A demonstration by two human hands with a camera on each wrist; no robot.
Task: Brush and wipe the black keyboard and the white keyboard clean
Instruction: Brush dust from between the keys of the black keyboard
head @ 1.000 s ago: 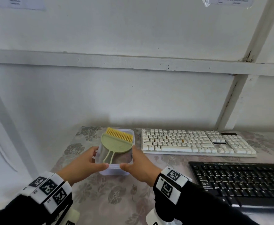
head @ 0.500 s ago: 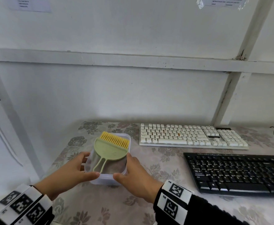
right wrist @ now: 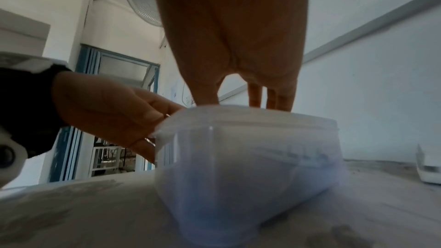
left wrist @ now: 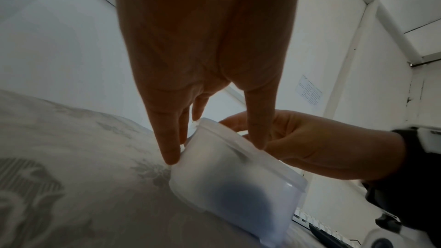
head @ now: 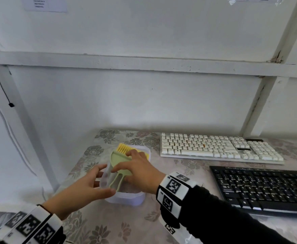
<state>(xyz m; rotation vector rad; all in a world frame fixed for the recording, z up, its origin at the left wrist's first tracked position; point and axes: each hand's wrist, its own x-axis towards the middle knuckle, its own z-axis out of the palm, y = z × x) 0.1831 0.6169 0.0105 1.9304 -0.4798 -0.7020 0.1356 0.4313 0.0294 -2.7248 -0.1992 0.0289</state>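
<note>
Translucent plastic tub (head: 126, 198) near left end of table (head: 126, 226), well left of both keyboards. White keyboard (head: 218, 148) at back by wall; black keyboard (head: 263, 189) nearer, to its right front.

Head view only: green brush (head: 119, 161) with yellow bristles lying across tub mouth, handle toward camera. Something dark lower in tub, not identifiable. Right hand (head: 140, 175) over brush, fingers spread and bent down onto brush body; firm grip or mere touch, cannot tell. Left hand (head: 84, 189) at tub's left side, fingers straight and apart, thumb along near rim.

Left wrist view only: fingers (left wrist: 167, 139) pressed straight against tub (left wrist: 238, 173) wall, thumb on rim, right hand (left wrist: 322, 148) reaching in from beyond. Brush not seen from here.

Right wrist view only: fingertips (right wrist: 279, 99) dipping behind far rim of tub (right wrist: 250, 157), contents hidden by cloudy wall; left hand (right wrist: 107, 108) flat against tub's side. Corner of white keyboard (right wrist: 427, 167) at right edge.

Against half a second ago: right hand shifted from tub's right wall to top of brush. Left hand unchanged at left wall. Tub, brush and keyboards in same places on table.
</note>
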